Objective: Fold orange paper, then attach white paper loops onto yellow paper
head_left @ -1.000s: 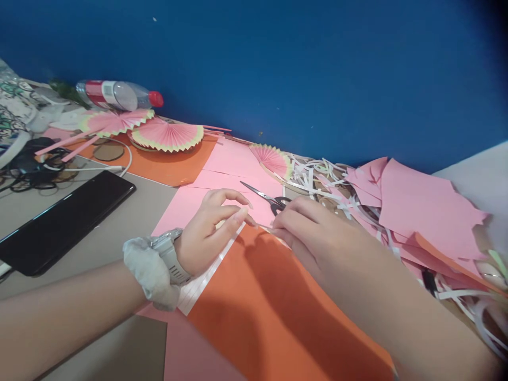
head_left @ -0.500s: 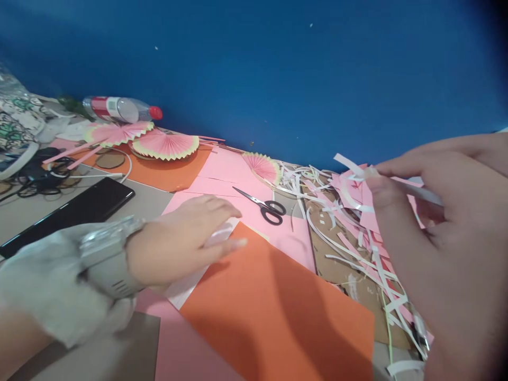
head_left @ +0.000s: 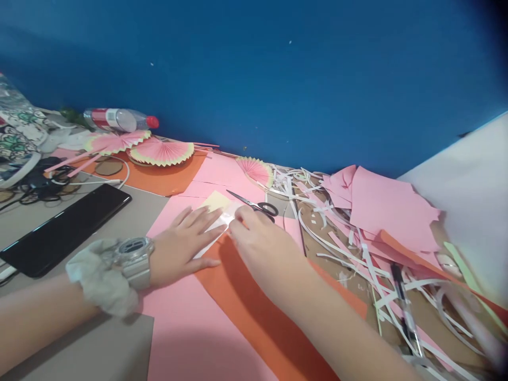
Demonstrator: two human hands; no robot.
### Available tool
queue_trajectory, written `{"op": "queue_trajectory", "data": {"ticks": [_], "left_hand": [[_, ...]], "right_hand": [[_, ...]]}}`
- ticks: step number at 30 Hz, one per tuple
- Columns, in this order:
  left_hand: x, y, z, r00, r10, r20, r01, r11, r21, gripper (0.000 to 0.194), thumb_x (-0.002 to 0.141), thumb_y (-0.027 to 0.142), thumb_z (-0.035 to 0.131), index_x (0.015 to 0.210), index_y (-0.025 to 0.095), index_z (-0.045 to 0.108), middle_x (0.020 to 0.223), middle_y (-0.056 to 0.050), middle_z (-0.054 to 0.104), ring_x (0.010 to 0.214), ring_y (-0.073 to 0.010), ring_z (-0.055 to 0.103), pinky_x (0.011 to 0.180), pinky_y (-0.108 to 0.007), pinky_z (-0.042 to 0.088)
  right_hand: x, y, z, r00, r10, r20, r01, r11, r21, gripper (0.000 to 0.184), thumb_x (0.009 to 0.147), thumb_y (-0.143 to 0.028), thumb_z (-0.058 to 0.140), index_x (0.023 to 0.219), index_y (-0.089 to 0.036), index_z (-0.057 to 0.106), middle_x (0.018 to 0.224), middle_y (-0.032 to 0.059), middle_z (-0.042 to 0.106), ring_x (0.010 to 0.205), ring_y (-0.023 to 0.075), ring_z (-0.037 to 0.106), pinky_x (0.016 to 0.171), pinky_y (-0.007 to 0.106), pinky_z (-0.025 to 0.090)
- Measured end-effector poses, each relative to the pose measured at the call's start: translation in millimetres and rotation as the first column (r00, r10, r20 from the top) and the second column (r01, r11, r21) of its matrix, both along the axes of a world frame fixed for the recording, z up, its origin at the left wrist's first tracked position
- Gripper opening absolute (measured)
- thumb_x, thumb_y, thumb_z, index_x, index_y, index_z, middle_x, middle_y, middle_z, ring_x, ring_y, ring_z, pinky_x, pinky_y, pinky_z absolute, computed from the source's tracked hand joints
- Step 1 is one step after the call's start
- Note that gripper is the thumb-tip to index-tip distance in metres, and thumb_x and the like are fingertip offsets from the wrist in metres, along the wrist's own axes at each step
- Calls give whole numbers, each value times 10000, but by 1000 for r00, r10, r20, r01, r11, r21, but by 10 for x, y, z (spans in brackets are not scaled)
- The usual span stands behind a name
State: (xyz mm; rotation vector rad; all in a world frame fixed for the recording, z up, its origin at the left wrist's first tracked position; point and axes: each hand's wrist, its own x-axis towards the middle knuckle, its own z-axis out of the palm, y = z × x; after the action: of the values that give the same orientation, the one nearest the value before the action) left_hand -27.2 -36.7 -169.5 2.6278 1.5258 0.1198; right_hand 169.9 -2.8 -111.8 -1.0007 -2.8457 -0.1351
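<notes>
My left hand point(head_left: 186, 246) lies flat with its fingers spread, pressing on a white glossy strip point(head_left: 229, 214) along the edge of an orange paper sheet point(head_left: 234, 296). Pale yellow paper point(head_left: 216, 200) shows just beyond its fingertips. At the far end of the strip, my right hand point(head_left: 260, 243) has its fingers pinched together; whatever is between them is hidden. Just behind the right hand rest black-handled scissors point(head_left: 266, 208), partly covered by it. Beneath the orange sheet is pink paper point(head_left: 182, 338).
Folded pink paper fans point(head_left: 162, 153) and a lying bottle point(head_left: 119, 119) are along the blue wall. A black phone point(head_left: 71, 227) is at left. White paper strips point(head_left: 317, 222), cut pink sheets point(head_left: 392, 206) and a pen point(head_left: 407, 312) clutter the right side.
My right hand carried a white strip off to the right, then came back to the sheet's corner without that strip visible. My left hand has flattened, and the orange sheet has shifted, uncovering yellow paper.
</notes>
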Motion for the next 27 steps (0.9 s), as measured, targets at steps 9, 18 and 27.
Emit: {"op": "queue_trajectory", "data": {"ticks": [9,18,27], "left_hand": [[-175,-287,43,1000,-26,3,26,999,26,697,857,588,405,1446,272,210,1516,-40,232,1373,-280,206,1103,-465,133],[-279,-623,-52,991,-92,-101,102,990,98,766,850,627,376,1462,233,136,1518,-17,219,1393,-236,159,1114,-369,60],[-233,-538,-87,992,-99,-82,105,992,72,790,864,613,357,1464,165,105,1520,-40,206,1405,-225,105,1114,-363,21]], "right_hand": [[41,71,-122,981,151,-123,-187,905,-383,171,924,-173,405,865,-180,565,1019,33,564,851,132,525,668,262,421],[-59,32,-200,986,150,-75,-167,846,-507,142,897,-181,414,775,-195,485,765,-37,579,662,97,487,530,237,301],[-4,123,-295,976,-169,-139,-3,625,-781,240,931,-348,336,766,-216,449,712,-44,538,620,99,466,508,228,281]]}}
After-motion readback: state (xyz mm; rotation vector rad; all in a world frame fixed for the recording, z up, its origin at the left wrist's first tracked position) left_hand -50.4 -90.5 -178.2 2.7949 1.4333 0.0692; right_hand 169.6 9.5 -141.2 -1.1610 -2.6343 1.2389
